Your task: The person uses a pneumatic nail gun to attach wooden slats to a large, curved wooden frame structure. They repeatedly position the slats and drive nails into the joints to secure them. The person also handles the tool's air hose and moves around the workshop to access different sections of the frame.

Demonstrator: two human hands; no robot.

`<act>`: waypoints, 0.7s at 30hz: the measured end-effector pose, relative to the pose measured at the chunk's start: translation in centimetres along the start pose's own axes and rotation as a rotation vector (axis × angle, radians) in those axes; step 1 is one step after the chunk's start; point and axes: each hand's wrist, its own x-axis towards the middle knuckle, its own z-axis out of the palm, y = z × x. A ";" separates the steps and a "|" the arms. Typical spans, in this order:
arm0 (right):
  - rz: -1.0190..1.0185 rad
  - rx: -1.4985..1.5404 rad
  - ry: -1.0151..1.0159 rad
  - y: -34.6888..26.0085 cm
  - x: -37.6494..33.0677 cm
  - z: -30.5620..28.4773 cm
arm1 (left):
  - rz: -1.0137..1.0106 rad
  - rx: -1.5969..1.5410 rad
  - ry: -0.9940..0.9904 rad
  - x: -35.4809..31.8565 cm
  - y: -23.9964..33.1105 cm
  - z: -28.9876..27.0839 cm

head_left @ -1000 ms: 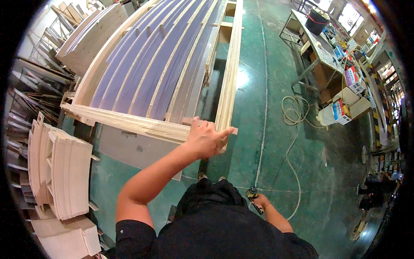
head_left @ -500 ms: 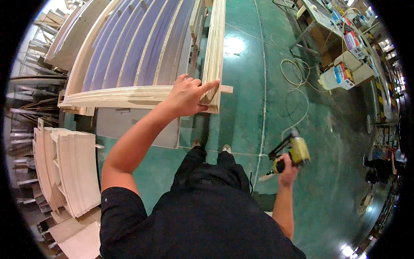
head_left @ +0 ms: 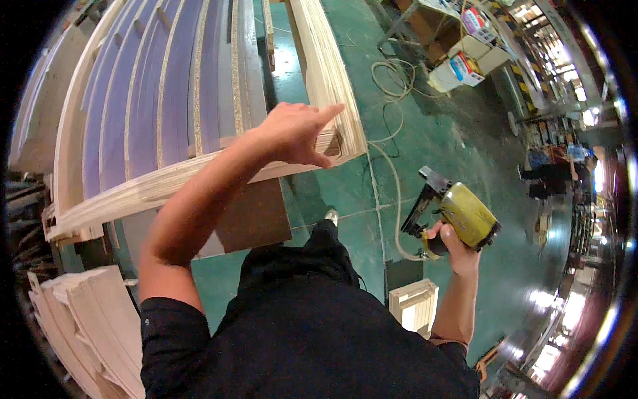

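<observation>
My left hand (head_left: pixel 299 132) reaches over the near right corner of a large wooden frame (head_left: pixel 159 181). Its forefinger stretches across the layered side beam (head_left: pixel 330 73) and its thumb is spread toward the front edge. Whether the palm bears on the wood is hidden. In my right hand (head_left: pixel 456 247) is a yellow-green nail gun (head_left: pixel 467 211) with a black magazine, held by its grip to the right of the corner, apart from the wood. A pale air hose (head_left: pixel 397 211) runs to its grip end.
Bluish panels (head_left: pixel 183 73) with pale strips between them fill the frame. Curved wooden parts (head_left: pixel 93 319) are stacked at lower left. A small wooden frame (head_left: pixel 413 302) stands by my right forearm. At upper right are a white bucket (head_left: pixel 444 77) and coiled hose (head_left: pixel 393 78); another person (head_left: pixel 555 174) is farther right.
My right hand has lifted the nail gun higher and turned it, so it looks larger. My left hand stays at the corner, thumb now spread wider. The view has shifted to the right.
</observation>
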 end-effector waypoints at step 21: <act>0.273 0.111 0.174 -1.0 3.6 12.8 | 0.671 0.230 0.311 8.0 -6.1 2.1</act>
